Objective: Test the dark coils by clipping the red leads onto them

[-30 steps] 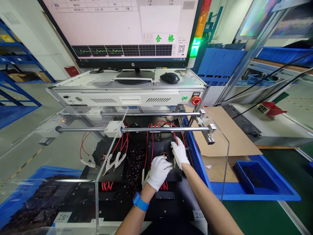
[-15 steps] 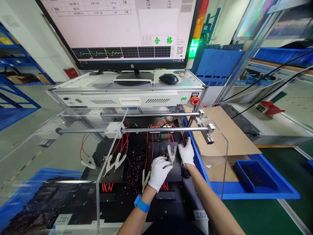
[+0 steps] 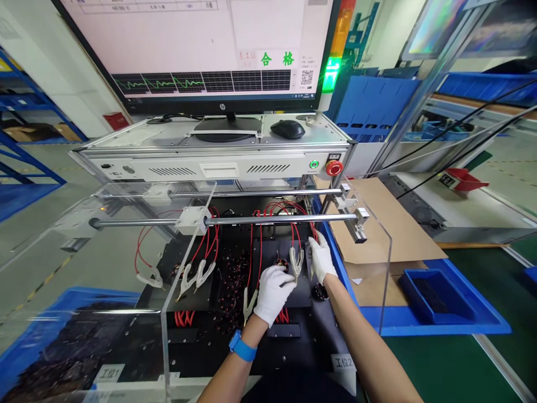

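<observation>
Both my hands wear white gloves over a black test plate (image 3: pixel 293 299). My left hand (image 3: pixel 273 292) is closed around a metal alligator clip (image 3: pixel 296 262) on a red wire, beside a small round coil part (image 3: pixel 281 263). My right hand (image 3: pixel 322 258) is closed on another clip on a red wire at the plate's right side; what its fingers grip is mostly hidden. A further free clip (image 3: pixel 248 304) hangs just left of my left hand. A second dark coil part (image 3: pixel 320 292) lies under my right wrist.
A clear acrylic guard (image 3: pixel 184 268) and two steel rails (image 3: pixel 272 220) span the station. Spare clips (image 3: pixel 195 277) hang at left. Blue bins stand at left (image 3: pixel 37 336) and right (image 3: pixel 436 299). A monitor (image 3: pixel 210 50), mouse (image 3: pixel 287 129) and red stop button (image 3: pixel 334 167) sit behind.
My right hand pulled away from the coil part to the plate's right side and took a clip. A clip now stands by my left hand's fingers.
</observation>
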Motion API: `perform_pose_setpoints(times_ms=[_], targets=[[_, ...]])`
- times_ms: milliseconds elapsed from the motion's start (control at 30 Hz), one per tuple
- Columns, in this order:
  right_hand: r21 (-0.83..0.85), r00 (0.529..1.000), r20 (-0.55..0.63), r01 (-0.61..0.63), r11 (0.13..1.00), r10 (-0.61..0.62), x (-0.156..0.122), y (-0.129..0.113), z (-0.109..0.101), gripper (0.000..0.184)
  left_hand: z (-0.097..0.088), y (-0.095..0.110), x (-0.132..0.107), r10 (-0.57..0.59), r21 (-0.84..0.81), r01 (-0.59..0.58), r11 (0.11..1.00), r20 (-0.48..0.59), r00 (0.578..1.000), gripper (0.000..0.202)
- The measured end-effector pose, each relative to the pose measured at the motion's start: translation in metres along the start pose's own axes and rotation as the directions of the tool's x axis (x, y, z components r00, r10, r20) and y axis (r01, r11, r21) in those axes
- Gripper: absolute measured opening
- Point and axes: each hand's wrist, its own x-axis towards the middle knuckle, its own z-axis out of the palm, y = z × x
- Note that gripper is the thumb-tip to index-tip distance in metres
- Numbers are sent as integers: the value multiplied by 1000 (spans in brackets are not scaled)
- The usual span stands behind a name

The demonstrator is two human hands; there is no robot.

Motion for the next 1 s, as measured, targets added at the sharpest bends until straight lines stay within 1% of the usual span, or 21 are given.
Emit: perform_pose_setpoints(times_ms=[133, 267, 400, 467, 533, 567, 600, 633, 667, 700, 733, 767, 800, 833, 867, 900, 933, 967, 1000], targets=[[14, 1000, -1, -16, 1000, 16, 0, -4, 14, 47, 1, -3, -1, 7, -2, -7, 1000, -4, 1000, 9], [24, 1000, 30, -2, 1000, 2, -1, -6, 23, 45, 4, -6, -2, 13, 2, -13, 1000, -19, 1000, 7], [11, 999, 49, -19, 1000, 18, -2, -8, 25, 44, 4, -5, 0, 22, 34, -22, 999, -12, 1000, 6], [11, 998, 59, -2, 1000, 1, -1, -6, 22, 45, 1, -2, -4, 51, 57, -51, 997, -1, 999, 6], [-27, 998, 49, 36, 999, -35, 0, -3, 15, 46, -5, -1, -13, 73, 129, -72, 989, -1, 997, 18], [-69, 998, 32, 53, 996, -51, 0, -2, 12, 47, -8, -1, -19, 49, 189, -45, 981, -18, 999, 28], [-127, 998, 4, 62, 990, -62, 0, 0, 8, 49, -12, -3, -26, -7, 256, 20, 966, -49, 999, 40], [-202, 997, -31, 59, 977, -67, -1, 2, 4, 51, -15, -6, -33, -99, 316, 121, 941, -86, 991, 52], [-290, 995, -72, 50, 956, -74, -4, 2, 1, 55, -18, -10, -40, -220, 349, 246, 904, -111, 969, 62], [-382, 989, -113, 46, 923, -96, -7, 1, -1, 59, -20, -15, -46, -354, 356, 370, 858, -111, 929, 70], [-471, 979, -145, 59, 880, -143, -12, -1, -2, 63, -22, -19, -51, -475, 348, 474, 809, -88, 875, 72], [-547, 965, -149, 100, 831, -215, -17, -4, -1, 64, -24, -23, -54, -570, 339, 550, 763, -49, 821, 69], [-606, 948, -98, 185, 774, -303, -24, -10, 1, 61, -26, -27, -57, -633, 327, 600, 730, -9, 774, 62], [-638, 923, 18, 307, 706, -385, -32, -16, 3, 55, -28, -30, -58, -668, 309, 631, 712, 21, 743, 55], [-636, 878, 182, 448, 628, -442, -39, -22, 7, 47, -30, -32, -59, -683, 279, 649, 708, 36, 730, 50], [-604, 809, 366, 582, 544, -459, -47, -29, 12, 40, -32, -34, -59, -684, 232, 659, 715, 38, 729, 47], [-555, 722, 535, 692, 462, -438, -53, -35, 17, 35, -34, -35, -59, -676, 166, 663, 730, 33, 736, 46], [-507, 634, 668, 771, 386, -390, -59, -39, 22, 31, -35, -36, -58, -665, 80, 661, 746, 23, 747, 47], [-476, 567, 752, 820, 318, -336, -63, -42, 27, 29, -37, -38, -57, -651, -16, 651, 759, 5, 759, 49]])
